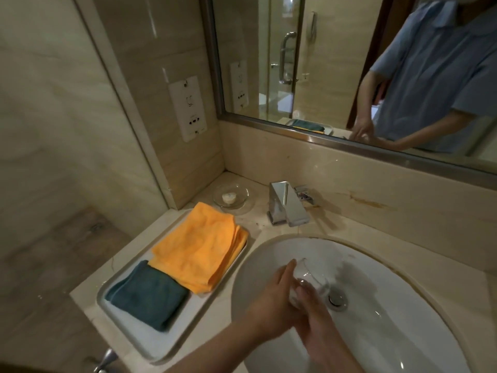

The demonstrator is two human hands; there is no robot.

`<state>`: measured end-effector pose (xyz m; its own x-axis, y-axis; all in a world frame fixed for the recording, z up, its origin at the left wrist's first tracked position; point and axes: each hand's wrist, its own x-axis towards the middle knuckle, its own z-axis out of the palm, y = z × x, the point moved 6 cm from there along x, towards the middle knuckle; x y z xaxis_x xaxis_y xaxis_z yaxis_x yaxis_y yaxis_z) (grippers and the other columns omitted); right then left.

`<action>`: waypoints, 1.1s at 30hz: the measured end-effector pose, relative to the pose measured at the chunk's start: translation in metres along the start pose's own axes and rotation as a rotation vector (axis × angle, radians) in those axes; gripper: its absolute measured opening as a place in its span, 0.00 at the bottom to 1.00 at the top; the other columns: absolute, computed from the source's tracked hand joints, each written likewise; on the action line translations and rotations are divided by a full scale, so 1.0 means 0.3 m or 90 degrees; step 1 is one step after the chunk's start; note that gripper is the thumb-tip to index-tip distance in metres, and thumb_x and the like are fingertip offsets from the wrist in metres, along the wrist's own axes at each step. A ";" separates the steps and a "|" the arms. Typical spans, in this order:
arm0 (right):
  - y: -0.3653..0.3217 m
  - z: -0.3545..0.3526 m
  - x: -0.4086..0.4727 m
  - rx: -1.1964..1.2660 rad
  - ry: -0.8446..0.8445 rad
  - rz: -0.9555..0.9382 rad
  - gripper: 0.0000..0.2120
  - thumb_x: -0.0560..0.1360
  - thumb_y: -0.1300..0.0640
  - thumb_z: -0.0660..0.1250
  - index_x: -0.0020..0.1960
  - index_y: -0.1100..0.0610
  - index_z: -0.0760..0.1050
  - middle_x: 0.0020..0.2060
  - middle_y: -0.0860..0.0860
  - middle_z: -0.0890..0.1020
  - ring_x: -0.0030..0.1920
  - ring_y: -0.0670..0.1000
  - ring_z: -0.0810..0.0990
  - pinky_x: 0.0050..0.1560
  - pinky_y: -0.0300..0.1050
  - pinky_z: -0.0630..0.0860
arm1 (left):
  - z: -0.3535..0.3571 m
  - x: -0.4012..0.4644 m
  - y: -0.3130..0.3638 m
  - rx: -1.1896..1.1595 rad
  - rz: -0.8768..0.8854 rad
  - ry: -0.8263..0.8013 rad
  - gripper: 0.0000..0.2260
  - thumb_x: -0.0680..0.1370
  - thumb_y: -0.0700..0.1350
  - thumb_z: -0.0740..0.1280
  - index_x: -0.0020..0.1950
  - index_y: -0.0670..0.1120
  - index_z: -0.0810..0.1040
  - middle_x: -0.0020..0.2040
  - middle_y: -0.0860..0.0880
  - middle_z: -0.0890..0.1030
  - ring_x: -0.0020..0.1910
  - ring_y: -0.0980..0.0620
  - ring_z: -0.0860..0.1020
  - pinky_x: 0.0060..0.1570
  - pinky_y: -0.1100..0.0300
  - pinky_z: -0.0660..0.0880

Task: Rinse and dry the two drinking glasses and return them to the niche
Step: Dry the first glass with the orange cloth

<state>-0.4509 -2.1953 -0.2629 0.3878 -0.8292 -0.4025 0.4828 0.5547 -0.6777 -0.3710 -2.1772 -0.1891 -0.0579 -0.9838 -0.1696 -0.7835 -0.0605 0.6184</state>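
Lower centre: left hand (271, 300) and right hand (317, 319) both grip one glass (309, 278) over sink (403, 278). Recommend firm hold, rotating under water.

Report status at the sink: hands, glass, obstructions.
Both hands on one glass over the sink: left hand grips it, right hand holds its base. Tap not visibly running. Second glass not seen. Nothing in the way.

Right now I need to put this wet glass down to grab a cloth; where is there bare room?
Bare counter lies right of the tap, between basin rim and back wall. A small patch sits between soap dish and tap. The tray is crowded by the orange cloth and green cloth.
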 end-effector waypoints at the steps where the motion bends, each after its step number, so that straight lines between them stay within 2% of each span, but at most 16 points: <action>1: -0.021 -0.017 0.001 -0.084 0.043 -0.023 0.24 0.62 0.55 0.75 0.55 0.63 0.76 0.42 0.56 0.85 0.40 0.49 0.85 0.36 0.39 0.80 | 0.008 -0.016 -0.011 -0.007 -0.005 -0.024 0.39 0.74 0.49 0.68 0.76 0.47 0.47 0.77 0.49 0.53 0.75 0.51 0.56 0.72 0.63 0.53; 3: -0.068 -0.063 0.019 -0.347 0.136 -0.048 0.25 0.60 0.52 0.76 0.50 0.65 0.75 0.38 0.57 0.81 0.33 0.48 0.82 0.32 0.33 0.75 | 0.002 -0.046 -0.049 0.047 -0.003 -0.028 0.34 0.77 0.50 0.64 0.76 0.48 0.49 0.77 0.50 0.54 0.75 0.52 0.55 0.69 0.68 0.50; 4: -0.097 -0.078 0.027 -0.527 0.164 -0.052 0.29 0.59 0.50 0.77 0.51 0.66 0.73 0.39 0.57 0.79 0.34 0.49 0.80 0.31 0.31 0.72 | -0.013 -0.057 -0.080 0.066 -0.006 -0.002 0.31 0.78 0.50 0.62 0.76 0.47 0.50 0.76 0.50 0.55 0.74 0.53 0.56 0.69 0.68 0.50; 6: -0.139 -0.100 0.047 -0.909 0.182 -0.030 0.33 0.60 0.45 0.77 0.55 0.62 0.68 0.48 0.56 0.77 0.46 0.53 0.79 0.41 0.35 0.73 | -0.063 -0.079 -0.151 0.094 -0.018 0.079 0.25 0.79 0.48 0.59 0.74 0.46 0.56 0.75 0.49 0.59 0.73 0.53 0.59 0.68 0.70 0.51; 7: -0.147 -0.114 0.051 -1.017 0.163 0.000 0.34 0.60 0.42 0.76 0.55 0.59 0.66 0.52 0.55 0.77 0.53 0.55 0.78 0.48 0.40 0.73 | -0.094 -0.091 -0.190 0.100 -0.024 0.126 0.22 0.80 0.45 0.58 0.73 0.45 0.60 0.73 0.48 0.62 0.72 0.52 0.61 0.66 0.71 0.52; 10: -0.193 -0.137 0.042 -1.069 0.141 0.076 0.35 0.61 0.38 0.74 0.57 0.57 0.65 0.58 0.54 0.77 0.58 0.54 0.77 0.50 0.43 0.72 | -0.196 -0.126 -0.308 0.104 -0.044 0.259 0.18 0.78 0.36 0.59 0.68 0.42 0.69 0.68 0.43 0.69 0.68 0.46 0.68 0.63 0.68 0.56; 12: -0.231 -0.126 0.030 -1.133 0.163 0.061 0.37 0.63 0.37 0.72 0.61 0.55 0.63 0.60 0.52 0.74 0.60 0.54 0.75 0.54 0.45 0.71 | -0.241 -0.130 -0.400 0.130 -0.089 0.253 0.22 0.77 0.38 0.61 0.71 0.47 0.63 0.72 0.43 0.63 0.73 0.44 0.61 0.67 0.63 0.53; 14: -0.229 -0.123 0.031 -1.081 0.163 0.048 0.33 0.62 0.39 0.74 0.55 0.57 0.65 0.56 0.52 0.76 0.54 0.53 0.78 0.52 0.46 0.74 | -0.255 -0.109 -0.487 0.213 -0.142 0.137 0.31 0.78 0.46 0.62 0.75 0.53 0.49 0.77 0.46 0.52 0.76 0.43 0.48 0.71 0.58 0.45; 16: -0.208 -0.109 0.027 -0.973 0.149 0.043 0.31 0.60 0.42 0.77 0.50 0.59 0.66 0.50 0.53 0.77 0.45 0.51 0.80 0.45 0.44 0.77 | -0.268 -0.082 -0.537 0.263 -0.209 -0.008 0.36 0.76 0.53 0.64 0.76 0.53 0.44 0.78 0.49 0.46 0.76 0.46 0.42 0.73 0.51 0.43; 18: -0.180 -0.090 0.026 -0.924 0.148 0.042 0.29 0.59 0.43 0.78 0.47 0.58 0.67 0.46 0.53 0.77 0.43 0.52 0.79 0.39 0.42 0.75 | -0.287 -0.051 -0.554 0.264 -0.210 -0.090 0.40 0.73 0.55 0.67 0.76 0.51 0.46 0.78 0.50 0.47 0.76 0.48 0.43 0.73 0.48 0.44; 20: -0.146 -0.053 0.020 -0.835 0.147 0.034 0.28 0.56 0.45 0.79 0.43 0.55 0.65 0.42 0.55 0.78 0.38 0.53 0.78 0.35 0.42 0.75 | -0.310 -0.028 -0.565 0.258 -0.185 -0.137 0.38 0.72 0.54 0.69 0.76 0.51 0.51 0.77 0.50 0.51 0.76 0.49 0.50 0.74 0.50 0.51; 22: -0.108 -0.013 0.019 -0.773 0.135 0.031 0.30 0.52 0.45 0.79 0.41 0.55 0.64 0.38 0.56 0.77 0.32 0.52 0.76 0.32 0.45 0.76 | -0.356 -0.013 -0.556 0.230 -0.159 -0.135 0.29 0.75 0.52 0.67 0.73 0.49 0.62 0.74 0.49 0.62 0.72 0.50 0.62 0.71 0.56 0.60; 24: -0.078 0.028 0.024 -0.766 0.124 0.027 0.31 0.50 0.43 0.78 0.41 0.54 0.64 0.36 0.54 0.76 0.30 0.51 0.75 0.32 0.45 0.77 | -0.417 -0.006 -0.541 0.222 -0.144 -0.106 0.19 0.78 0.50 0.63 0.68 0.47 0.70 0.68 0.48 0.72 0.65 0.49 0.70 0.62 0.60 0.67; 26: -0.054 0.085 0.022 -0.760 0.091 0.021 0.29 0.54 0.45 0.78 0.42 0.54 0.64 0.37 0.53 0.75 0.30 0.49 0.75 0.30 0.42 0.75 | -0.478 -0.008 -0.532 0.224 -0.149 -0.060 0.15 0.79 0.50 0.60 0.64 0.46 0.73 0.62 0.47 0.76 0.59 0.47 0.74 0.52 0.60 0.68; 29: -0.020 0.156 0.023 -0.745 0.067 0.023 0.28 0.57 0.47 0.79 0.43 0.55 0.63 0.38 0.53 0.75 0.30 0.49 0.74 0.32 0.42 0.75 | -0.549 -0.011 -0.542 0.155 -0.158 0.010 0.15 0.80 0.52 0.57 0.60 0.45 0.73 0.58 0.46 0.78 0.55 0.46 0.75 0.52 0.56 0.70; 33: 0.013 0.231 0.025 -0.790 0.056 0.025 0.32 0.54 0.41 0.77 0.47 0.55 0.65 0.41 0.50 0.75 0.34 0.48 0.75 0.35 0.43 0.77 | -0.603 -0.031 -0.555 -0.100 -0.139 0.039 0.12 0.78 0.54 0.60 0.53 0.47 0.76 0.51 0.46 0.79 0.50 0.47 0.77 0.55 0.50 0.72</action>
<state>-0.3917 -2.1946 -0.2257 0.3077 -0.8422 -0.4428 -0.6140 0.1798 -0.7686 -0.1282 -2.1885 -0.1519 0.1433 -0.9525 -0.2687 -0.6675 -0.2935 0.6843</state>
